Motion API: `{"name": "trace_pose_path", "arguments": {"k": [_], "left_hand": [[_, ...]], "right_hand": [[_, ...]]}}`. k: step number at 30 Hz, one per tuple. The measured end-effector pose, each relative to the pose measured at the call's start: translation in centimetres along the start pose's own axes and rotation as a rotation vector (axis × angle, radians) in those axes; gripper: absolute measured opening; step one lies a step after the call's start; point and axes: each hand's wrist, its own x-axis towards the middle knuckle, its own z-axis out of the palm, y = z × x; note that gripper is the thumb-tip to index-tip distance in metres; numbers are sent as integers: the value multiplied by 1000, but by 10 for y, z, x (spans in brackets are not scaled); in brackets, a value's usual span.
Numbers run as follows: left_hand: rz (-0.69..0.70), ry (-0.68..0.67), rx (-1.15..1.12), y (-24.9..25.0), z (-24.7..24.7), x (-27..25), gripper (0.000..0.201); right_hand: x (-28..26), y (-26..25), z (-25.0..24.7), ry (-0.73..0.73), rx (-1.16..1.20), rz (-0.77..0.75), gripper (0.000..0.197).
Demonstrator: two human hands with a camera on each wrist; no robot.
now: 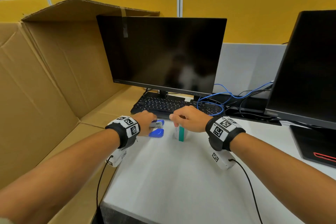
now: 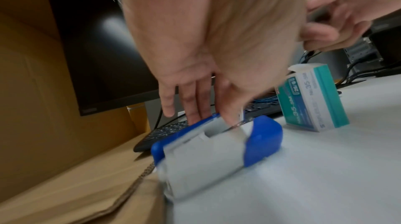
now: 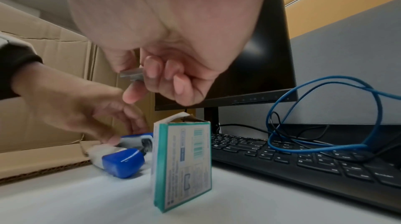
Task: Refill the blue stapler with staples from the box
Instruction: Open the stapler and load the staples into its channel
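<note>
The blue stapler (image 1: 156,129) lies opened on the white desk (image 1: 172,178), its blue cover swung back and the grey magazine (image 2: 204,152) exposed. My left hand (image 1: 151,122) holds it, fingers behind the raised cover and thumb at the magazine (image 2: 212,116). The teal and white staple box (image 1: 180,133) stands upright just right of the stapler, its top flap open (image 3: 184,164). Directly above the box, my right hand (image 1: 172,116) pinches a short grey strip of staples (image 3: 131,75) between thumb and index finger, the other fingers curled.
A black keyboard (image 1: 163,104) lies right behind the hands, under a dark monitor (image 1: 163,54). A blue cable (image 1: 214,100) loops over the keyboard's right end. A big open cardboard box (image 1: 54,69) borders the desk on the left; a second monitor (image 1: 309,65) stands right.
</note>
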Motion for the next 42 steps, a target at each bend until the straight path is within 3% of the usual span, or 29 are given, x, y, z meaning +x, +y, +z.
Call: {"name": "trace_pose_path", "arguments": {"k": [2,11,16,18,22,28,32,36,42], "left_hand": [[-7,27,-37,-3,-9,-4,32],[-38,-15,-55,9,-7,-28,55],[-31,17,-93,17,-1,-37,57],[-6,15,-87,20,-1,-42,56],[56,26,-66,29,-2,-54,47],[155,63,-164,52,0,-69,44],[232,79,-242,76,-3,-71,47],[256,114,-341,97,-3,-65,52],[269,203,-481,115,0,-57,47]], "right_hand": [[-3,-2,2,10,-30,-15,45],[-22,-15,7,21,-103,-21,41],[-33,-11,14,49,-119,-1,50],[-37,-9,16,55,-143,8,55],[-48,-8,18,25,-239,43,46],[-57,-3,31,-14,-293,136,63],[-67,1,34,-45,-344,216,61],[-86,15,21,-70,-396,307,48],[-120,32,-22,-57,-454,349,49]]}}
